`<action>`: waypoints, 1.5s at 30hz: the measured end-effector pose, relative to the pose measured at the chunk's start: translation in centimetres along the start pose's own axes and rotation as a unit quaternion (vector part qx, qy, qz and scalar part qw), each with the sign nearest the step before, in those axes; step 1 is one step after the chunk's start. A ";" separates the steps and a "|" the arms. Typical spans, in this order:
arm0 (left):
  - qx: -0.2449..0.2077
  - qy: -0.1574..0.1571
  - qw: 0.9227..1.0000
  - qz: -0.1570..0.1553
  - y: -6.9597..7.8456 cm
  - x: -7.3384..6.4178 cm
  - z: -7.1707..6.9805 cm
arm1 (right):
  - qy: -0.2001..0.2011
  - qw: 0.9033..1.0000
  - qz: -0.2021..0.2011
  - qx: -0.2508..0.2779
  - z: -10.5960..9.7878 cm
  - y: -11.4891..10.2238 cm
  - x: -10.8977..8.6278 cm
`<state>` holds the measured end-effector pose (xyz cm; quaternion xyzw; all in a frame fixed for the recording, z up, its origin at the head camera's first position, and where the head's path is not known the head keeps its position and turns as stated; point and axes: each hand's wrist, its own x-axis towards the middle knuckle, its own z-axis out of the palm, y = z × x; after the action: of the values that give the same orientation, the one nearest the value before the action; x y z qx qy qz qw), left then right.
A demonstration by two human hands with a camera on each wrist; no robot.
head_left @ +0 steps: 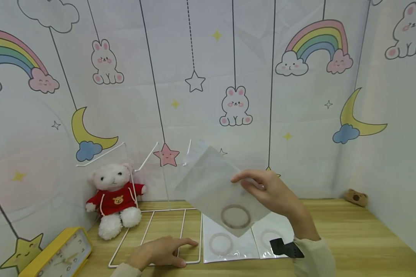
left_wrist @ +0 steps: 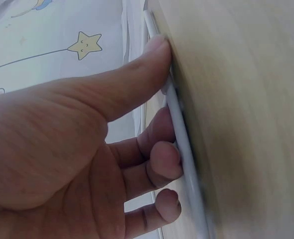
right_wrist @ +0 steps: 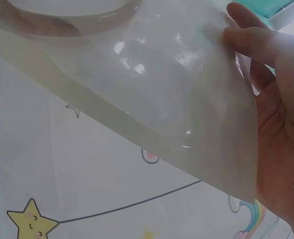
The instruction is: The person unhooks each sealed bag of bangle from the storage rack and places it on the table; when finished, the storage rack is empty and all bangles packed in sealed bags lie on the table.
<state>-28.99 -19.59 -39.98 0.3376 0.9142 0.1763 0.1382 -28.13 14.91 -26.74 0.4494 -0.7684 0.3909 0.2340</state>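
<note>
Pinched at its upper right side by my right hand (head_left: 272, 194), a translucent plastic bag (head_left: 206, 179) hangs tilted above the table. A brownish-pink ring (head_left: 223, 219) shows at its lower corner. In the right wrist view, the thumb and fingers grip the edge of the glossy bag (right_wrist: 152, 84). My left hand (head_left: 159, 250) rests low on the base of a white wire rack (head_left: 200, 252). Its index finger reaches the right-hand wire and its thumb lies by the front one. Seen from the left wrist, the thumb and fingertips touch the white wire (left_wrist: 187, 159).
Two flat white packets (head_left: 228, 254) with pale rings lie right of the rack, partly beneath the raised bag. A teddy bear (head_left: 112, 196) in red sits behind the rack's left side. A yellow clock (head_left: 81, 232) stands front left; a small brown plush (head_left: 356, 197) sits back right.
</note>
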 end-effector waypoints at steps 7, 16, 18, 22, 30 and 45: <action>-0.008 -0.004 1.000 -0.004 0.0 0.1 -0.1 | 0.003 1.000 -0.015 0.000 -0.6 -0.5 -0.2; -0.001 -0.002 1.000 -0.006 -0.1 0.3 -0.2 | 0.025 0.999 -0.035 0.015 -1.8 -0.6 -0.4; -0.001 -0.003 1.000 -0.007 -0.1 0.3 -0.2 | 0.038 0.999 -0.034 0.017 -2.1 -0.6 -0.6; 0.000 -0.002 1.000 -0.010 0.0 0.3 -0.2 | 0.075 0.997 -0.025 0.008 -2.7 -0.6 -0.9; 0.004 -0.002 1.000 -0.005 0.3 0.8 0.4 | 0.163 0.987 0.007 -0.012 -4.8 -0.9 -2.4; 0.003 -0.005 1.000 -0.014 -0.1 0.1 0.2 | 0.143 0.979 0.091 -0.114 -9.3 1.3 -5.7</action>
<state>-29.07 -19.55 -40.18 0.3265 0.9185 0.1696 0.1445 -26.45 25.72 -25.85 0.2876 -0.8041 0.3805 0.3547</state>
